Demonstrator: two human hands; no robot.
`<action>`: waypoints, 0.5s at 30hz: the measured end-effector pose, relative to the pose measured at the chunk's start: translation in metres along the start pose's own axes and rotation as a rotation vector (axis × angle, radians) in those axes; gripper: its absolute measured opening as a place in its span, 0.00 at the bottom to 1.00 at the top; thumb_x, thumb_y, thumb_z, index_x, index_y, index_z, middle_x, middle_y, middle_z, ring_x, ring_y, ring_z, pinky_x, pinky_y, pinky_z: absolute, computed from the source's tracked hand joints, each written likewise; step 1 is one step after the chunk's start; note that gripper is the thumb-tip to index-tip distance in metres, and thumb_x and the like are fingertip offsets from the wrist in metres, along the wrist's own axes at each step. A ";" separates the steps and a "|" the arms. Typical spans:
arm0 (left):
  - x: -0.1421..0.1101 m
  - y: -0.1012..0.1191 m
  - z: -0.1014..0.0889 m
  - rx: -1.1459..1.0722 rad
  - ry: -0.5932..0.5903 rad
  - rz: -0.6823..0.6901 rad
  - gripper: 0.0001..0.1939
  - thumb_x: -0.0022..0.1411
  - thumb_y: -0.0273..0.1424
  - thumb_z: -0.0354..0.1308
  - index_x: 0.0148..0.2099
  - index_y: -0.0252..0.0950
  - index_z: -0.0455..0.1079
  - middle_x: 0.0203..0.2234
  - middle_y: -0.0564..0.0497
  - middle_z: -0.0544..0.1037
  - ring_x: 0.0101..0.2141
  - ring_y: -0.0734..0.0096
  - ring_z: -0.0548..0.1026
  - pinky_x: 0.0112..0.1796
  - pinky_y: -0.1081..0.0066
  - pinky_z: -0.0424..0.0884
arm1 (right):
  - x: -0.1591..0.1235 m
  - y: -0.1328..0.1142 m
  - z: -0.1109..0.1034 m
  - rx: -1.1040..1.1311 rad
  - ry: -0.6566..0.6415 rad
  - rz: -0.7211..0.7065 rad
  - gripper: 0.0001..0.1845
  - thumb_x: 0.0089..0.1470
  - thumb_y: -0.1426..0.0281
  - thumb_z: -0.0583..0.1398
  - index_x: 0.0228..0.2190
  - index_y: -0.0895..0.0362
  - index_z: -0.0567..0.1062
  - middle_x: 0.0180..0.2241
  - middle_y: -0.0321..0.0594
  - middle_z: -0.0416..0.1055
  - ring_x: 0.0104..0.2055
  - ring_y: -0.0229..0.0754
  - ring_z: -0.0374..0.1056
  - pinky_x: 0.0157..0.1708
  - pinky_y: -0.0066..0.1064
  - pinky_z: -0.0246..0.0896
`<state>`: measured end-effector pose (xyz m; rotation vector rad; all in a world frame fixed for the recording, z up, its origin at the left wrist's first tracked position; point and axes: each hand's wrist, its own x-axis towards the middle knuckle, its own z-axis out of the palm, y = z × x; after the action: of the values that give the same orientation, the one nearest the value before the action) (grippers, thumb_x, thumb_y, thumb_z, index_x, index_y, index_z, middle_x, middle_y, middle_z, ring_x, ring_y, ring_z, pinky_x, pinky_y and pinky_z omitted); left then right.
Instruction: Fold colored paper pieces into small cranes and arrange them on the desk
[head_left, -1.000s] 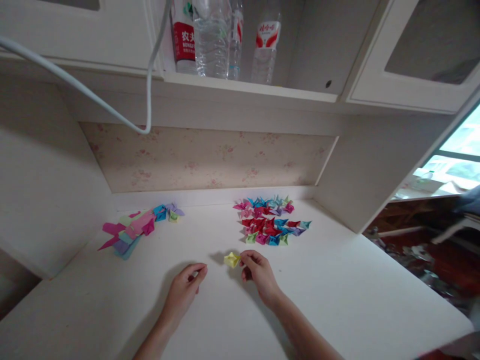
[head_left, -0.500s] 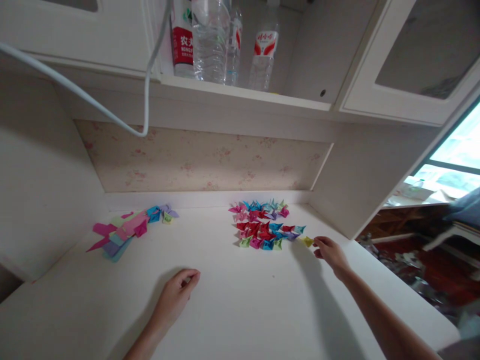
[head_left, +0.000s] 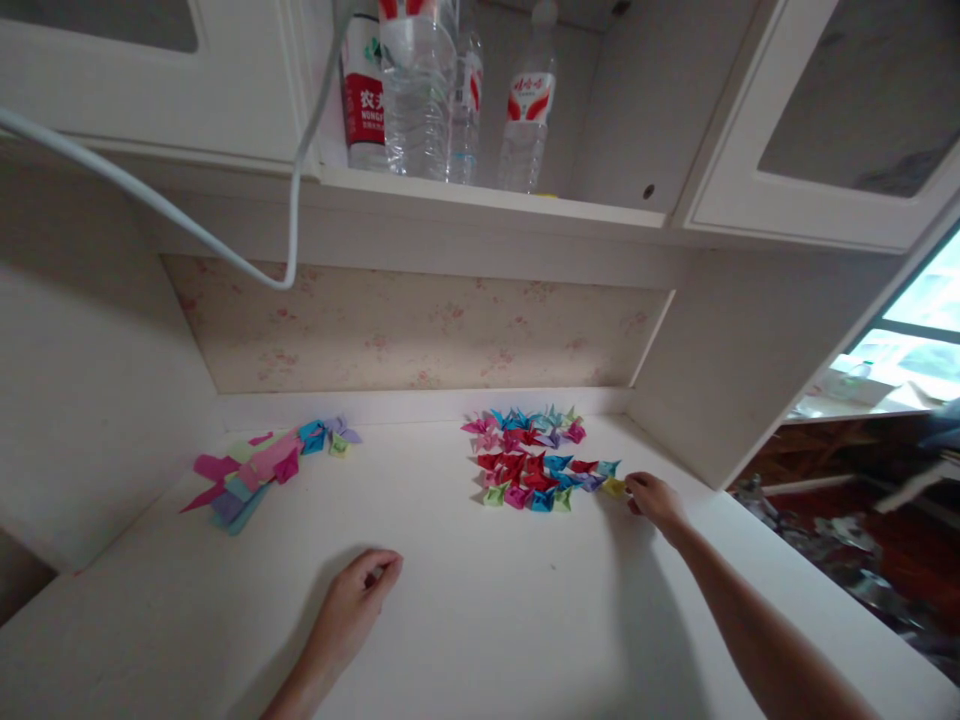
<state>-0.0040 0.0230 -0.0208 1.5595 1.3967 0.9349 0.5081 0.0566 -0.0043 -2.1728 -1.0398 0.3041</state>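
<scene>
My right hand (head_left: pixel 654 500) pinches a small yellow folded paper crane (head_left: pixel 613 486) at the right end of a row. That crane sits close beside a purple one (head_left: pixel 589 482). Several rows of small paper cranes (head_left: pixel 532 472) in red, blue, pink and green stand to its left on the white desktop (head_left: pixel 465 630). My left hand (head_left: pixel 361 585) rests on the desktop with its fingers curled together, and nothing shows in them. Beyond it on the left lies a loose pile of folded paper pieces (head_left: pixel 251 470) in pink, purple, green and blue.
Overhead, an open cabinet shelf (head_left: pixel 480 197) holds several plastic bottles (head_left: pixel 525 130). A white cable (head_left: pixel 187 228) hangs in front at upper left. White side panels bound the desktop, with a flowered back panel (head_left: pixel 427 325) behind. A window (head_left: pixel 919 310) is at far right.
My right hand has moved the yellow paper crane slightly left, up against the row. My left hand keeps its place. The camera view has shifted a little.
</scene>
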 end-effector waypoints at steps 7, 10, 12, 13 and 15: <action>0.001 -0.001 0.000 0.031 -0.019 0.011 0.23 0.56 0.47 0.52 0.41 0.33 0.73 0.26 0.51 0.76 0.22 0.71 0.69 0.23 0.74 0.62 | 0.003 0.005 0.004 -0.064 -0.051 0.025 0.17 0.47 0.64 0.54 0.34 0.58 0.78 0.24 0.41 0.76 0.21 0.40 0.69 0.25 0.28 0.61; 0.001 0.000 0.000 0.048 -0.016 0.016 0.22 0.57 0.46 0.52 0.41 0.33 0.74 0.27 0.50 0.76 0.23 0.71 0.70 0.24 0.74 0.62 | 0.003 0.008 0.003 -0.091 -0.042 0.019 0.19 0.48 0.63 0.53 0.37 0.58 0.77 0.27 0.43 0.77 0.21 0.40 0.69 0.25 0.29 0.61; 0.000 0.001 0.000 0.054 -0.017 0.032 0.21 0.57 0.45 0.52 0.40 0.34 0.74 0.28 0.50 0.77 0.24 0.70 0.71 0.25 0.73 0.63 | 0.002 0.009 0.003 -0.112 -0.029 0.005 0.20 0.49 0.63 0.52 0.39 0.59 0.76 0.29 0.43 0.77 0.21 0.39 0.70 0.25 0.29 0.62; 0.000 0.001 0.000 0.053 -0.016 0.040 0.20 0.58 0.45 0.51 0.40 0.34 0.74 0.28 0.49 0.77 0.25 0.70 0.71 0.26 0.73 0.63 | 0.001 0.009 0.002 -0.123 -0.022 -0.007 0.21 0.49 0.63 0.52 0.40 0.59 0.76 0.28 0.43 0.77 0.20 0.39 0.70 0.25 0.29 0.62; -0.001 0.002 0.001 0.047 -0.017 0.054 0.19 0.58 0.44 0.51 0.38 0.35 0.75 0.29 0.49 0.77 0.26 0.69 0.72 0.27 0.73 0.64 | -0.002 0.009 -0.001 -0.152 0.003 -0.037 0.22 0.50 0.62 0.51 0.41 0.61 0.75 0.27 0.44 0.77 0.20 0.40 0.70 0.25 0.29 0.62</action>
<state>-0.0029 0.0216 -0.0193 1.6435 1.3800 0.9252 0.5122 0.0510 -0.0098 -2.2843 -1.1325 0.2107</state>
